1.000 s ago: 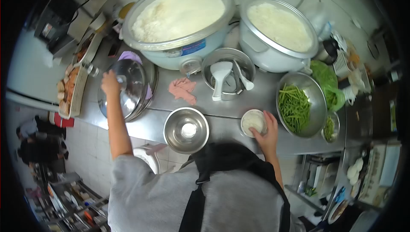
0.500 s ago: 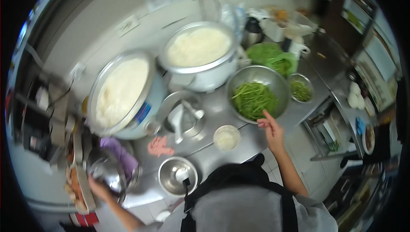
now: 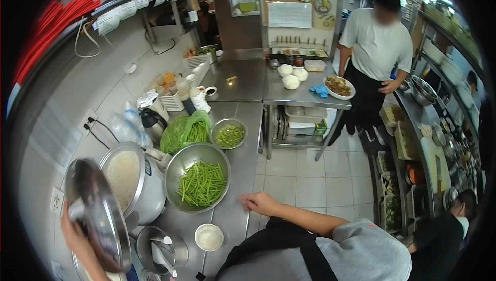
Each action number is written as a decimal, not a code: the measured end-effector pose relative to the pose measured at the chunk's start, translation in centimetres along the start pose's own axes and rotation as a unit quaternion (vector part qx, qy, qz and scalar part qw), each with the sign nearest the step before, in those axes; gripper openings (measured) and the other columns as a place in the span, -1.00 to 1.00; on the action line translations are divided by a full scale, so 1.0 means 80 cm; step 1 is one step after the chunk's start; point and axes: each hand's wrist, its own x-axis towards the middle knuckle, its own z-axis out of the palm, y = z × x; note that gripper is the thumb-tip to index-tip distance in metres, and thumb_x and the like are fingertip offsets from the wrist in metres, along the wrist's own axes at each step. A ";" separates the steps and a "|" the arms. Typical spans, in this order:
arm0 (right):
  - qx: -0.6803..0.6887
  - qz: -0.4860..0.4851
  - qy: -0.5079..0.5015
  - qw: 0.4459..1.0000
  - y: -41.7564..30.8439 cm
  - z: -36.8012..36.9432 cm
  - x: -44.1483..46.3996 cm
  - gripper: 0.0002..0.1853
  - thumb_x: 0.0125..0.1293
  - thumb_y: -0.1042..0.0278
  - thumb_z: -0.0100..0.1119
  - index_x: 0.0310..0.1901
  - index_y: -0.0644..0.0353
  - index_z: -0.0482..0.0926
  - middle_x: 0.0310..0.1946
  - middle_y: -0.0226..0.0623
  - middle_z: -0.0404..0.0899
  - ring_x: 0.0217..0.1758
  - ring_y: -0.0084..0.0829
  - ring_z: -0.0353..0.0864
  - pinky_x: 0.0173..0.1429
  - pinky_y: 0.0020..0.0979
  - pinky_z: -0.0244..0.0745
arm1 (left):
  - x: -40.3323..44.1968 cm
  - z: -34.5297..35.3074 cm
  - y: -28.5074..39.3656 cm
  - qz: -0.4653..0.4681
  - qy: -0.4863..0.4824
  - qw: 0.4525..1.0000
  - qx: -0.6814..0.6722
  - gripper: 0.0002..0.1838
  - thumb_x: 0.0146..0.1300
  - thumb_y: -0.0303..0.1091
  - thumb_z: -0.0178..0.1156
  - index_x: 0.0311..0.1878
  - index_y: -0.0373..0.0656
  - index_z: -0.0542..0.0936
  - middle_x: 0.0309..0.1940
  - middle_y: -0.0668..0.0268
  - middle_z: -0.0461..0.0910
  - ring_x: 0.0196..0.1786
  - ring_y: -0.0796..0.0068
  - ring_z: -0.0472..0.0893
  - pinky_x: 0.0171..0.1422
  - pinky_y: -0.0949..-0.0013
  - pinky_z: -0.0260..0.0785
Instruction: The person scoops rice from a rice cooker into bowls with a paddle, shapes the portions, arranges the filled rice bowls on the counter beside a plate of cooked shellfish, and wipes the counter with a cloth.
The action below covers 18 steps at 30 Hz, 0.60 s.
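Left hand [image 3: 74,237] has a big shiny lid [image 3: 103,203] tipped up on edge, near a white pot [image 3: 149,195] of rice [image 3: 121,175]. Right hand [image 3: 261,203] is kinda loose around the counter [image 3: 233,221] edge, near a metal bowl [image 3: 172,177] of green stalks [image 3: 202,184]. A little bowl [image 3: 197,240] with white stuff [image 3: 211,237] sits near it too. Another person [image 3: 380,48] stands well apart, beside a plate [image 3: 351,94] of food [image 3: 338,85].

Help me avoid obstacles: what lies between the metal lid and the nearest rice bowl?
In the head view, the steel pot of white utensils lies between the metal lid and nearest rice bowl.
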 end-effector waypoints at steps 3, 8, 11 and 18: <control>-0.024 0.052 -0.065 0.996 0.040 -0.014 -0.044 -0.68 0.30 0.41 0.05 0.08 0.08 0.58 -0.46 -0.26 0.65 -0.37 -0.43 0.68 -0.18 -0.37 0.56 | 0.072 0.106 0.003 0.013 -0.088 0.996 0.032 -0.36 0.20 -0.65 -0.13 0.32 0.17 0.41 -0.06 0.20 0.51 -0.08 0.29 0.54 0.04 0.30 0.38; -0.064 0.254 0.006 0.965 0.216 -0.045 -0.145 -0.70 0.37 0.16 0.09 -0.05 0.17 0.64 -0.52 -0.31 0.63 -0.51 -0.53 0.60 -0.36 -0.45 0.51 | 0.119 0.244 -0.048 0.077 -0.081 0.979 0.170 -0.47 0.30 -0.43 -0.14 0.31 0.27 0.38 -0.10 0.04 0.56 -0.02 0.05 0.58 0.05 0.08 0.43; 0.061 0.356 0.093 0.928 0.351 -0.058 -0.264 -0.58 0.39 -0.01 0.02 -0.32 0.20 0.66 -0.56 -0.26 0.65 -0.61 -0.48 0.59 -0.51 -0.37 0.49 | 0.116 0.318 -0.098 0.100 -0.039 0.968 0.227 -0.51 0.30 -0.42 -0.12 0.27 0.30 0.39 -0.14 0.07 0.56 -0.09 0.04 0.60 -0.02 0.07 0.48; -0.374 0.080 -0.302 0.873 0.560 -0.076 -0.452 -0.65 0.25 0.03 0.04 -0.30 0.20 0.56 -0.36 -0.07 0.62 -0.26 -0.07 0.63 -0.21 -0.10 0.50 | 0.125 0.329 -0.097 -0.016 -0.082 0.961 0.262 -0.52 0.34 -0.35 -0.13 0.26 0.41 0.39 -0.03 0.10 0.53 0.00 0.01 0.57 0.02 0.03 0.48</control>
